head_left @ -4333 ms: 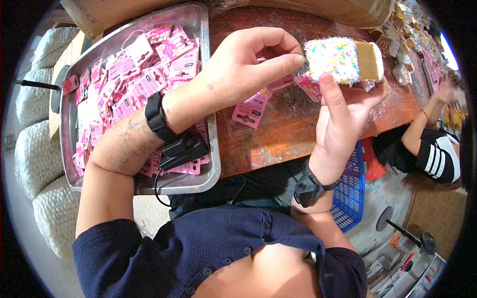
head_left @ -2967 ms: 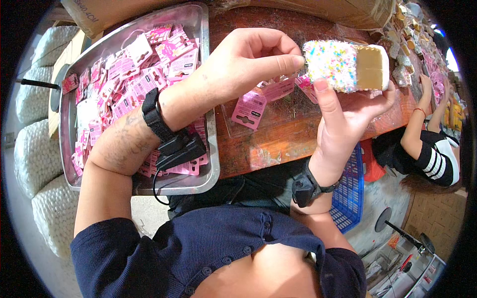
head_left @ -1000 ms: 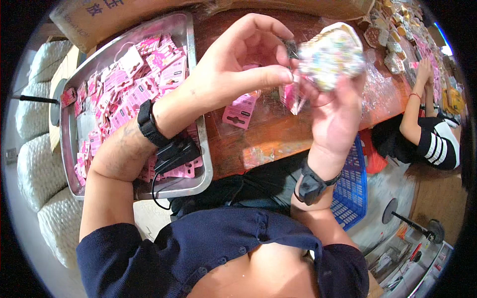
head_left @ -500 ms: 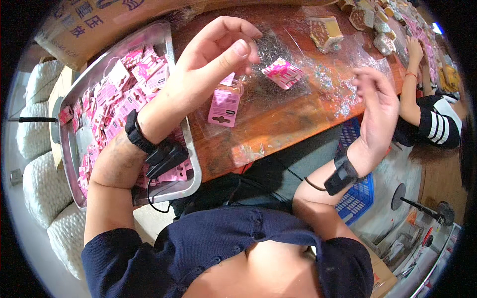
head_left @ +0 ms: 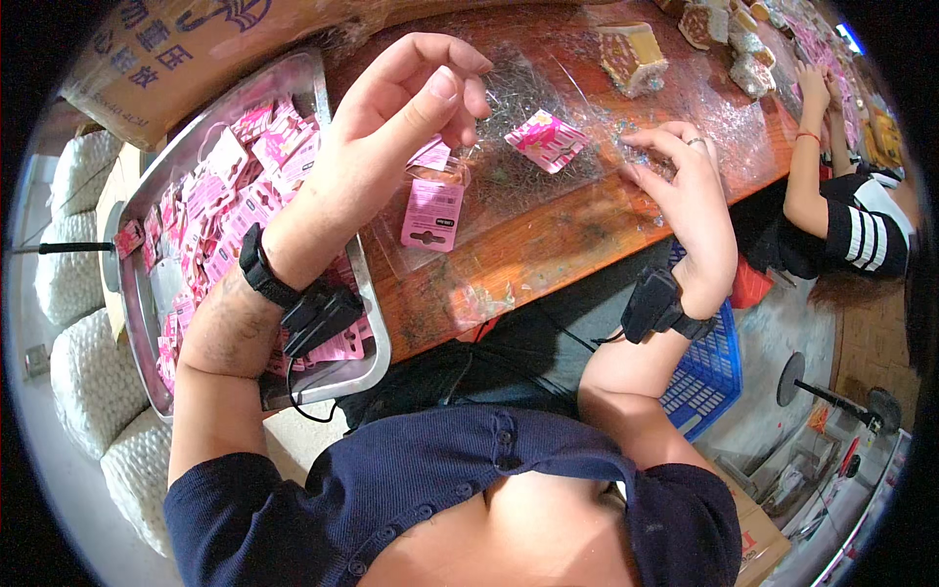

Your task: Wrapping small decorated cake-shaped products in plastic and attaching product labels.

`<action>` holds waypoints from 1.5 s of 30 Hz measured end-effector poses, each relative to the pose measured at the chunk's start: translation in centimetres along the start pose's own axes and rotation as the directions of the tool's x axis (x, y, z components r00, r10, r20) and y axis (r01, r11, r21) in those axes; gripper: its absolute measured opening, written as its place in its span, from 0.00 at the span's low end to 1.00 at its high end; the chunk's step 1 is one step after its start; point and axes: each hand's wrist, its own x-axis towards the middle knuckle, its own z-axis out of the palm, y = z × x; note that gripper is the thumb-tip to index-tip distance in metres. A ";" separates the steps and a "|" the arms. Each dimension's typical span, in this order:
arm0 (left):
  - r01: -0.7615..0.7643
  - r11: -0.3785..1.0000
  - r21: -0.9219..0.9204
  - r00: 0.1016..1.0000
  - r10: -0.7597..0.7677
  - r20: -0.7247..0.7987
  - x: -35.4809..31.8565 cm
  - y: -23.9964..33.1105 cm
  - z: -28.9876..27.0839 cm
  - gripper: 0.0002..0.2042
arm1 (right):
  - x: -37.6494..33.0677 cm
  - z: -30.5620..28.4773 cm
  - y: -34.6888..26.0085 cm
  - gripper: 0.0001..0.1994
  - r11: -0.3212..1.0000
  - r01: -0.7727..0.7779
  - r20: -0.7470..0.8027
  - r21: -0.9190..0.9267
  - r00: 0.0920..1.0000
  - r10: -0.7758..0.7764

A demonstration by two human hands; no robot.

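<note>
My left hand hovers at the table's left part, fingers loosely curled and thumb apart, with nothing visible in it. Just below it, a pink hang-hole card packet lies on clear plastic, another packet's edge partly hidden by the hand. A pink-and-white patterned packet lies between my hands, beside a heap of thin, dark, wire-like pieces. My right hand, ringed on one finger, reaches over small glittery bits; its thumb and forefinger are apart, and I see nothing held between them.
A metal tray full of pink card packets stands at the left, a cardboard box behind it. Glittery house-shaped pieces lie at the back. A co-worker's arm is at the right. A blue basket sits below the table edge.
My right hand has moved left and inward over the table, its fingers now curving toward the glittery bits. My left hand has shifted only slightly left in the picture.
</note>
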 end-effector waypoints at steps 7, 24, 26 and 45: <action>0.013 1.000 -0.025 1.000 -0.014 -0.011 0.0 0.2 0.0 0.18 | 0.6 0.3 0.2 0.07 0.996 0.067 -0.058 0.063 0.996 -0.063; 0.038 0.916 0.400 0.988 0.025 -0.151 0.2 -1.4 -0.2 0.09 | 1.5 1.2 -4.3 0.06 0.984 0.116 -0.531 0.134 0.847 -0.027; 0.031 0.905 0.425 0.989 0.034 -0.144 0.2 -1.3 -0.3 0.09 | 1.4 1.4 -4.8 0.06 0.945 0.139 -0.519 0.296 0.854 0.037; -0.107 0.788 0.607 0.978 -0.025 0.206 0.4 -0.4 0.2 0.08 | 0.1 -0.2 -5.6 0.04 0.855 -0.016 -0.100 0.519 0.992 0.080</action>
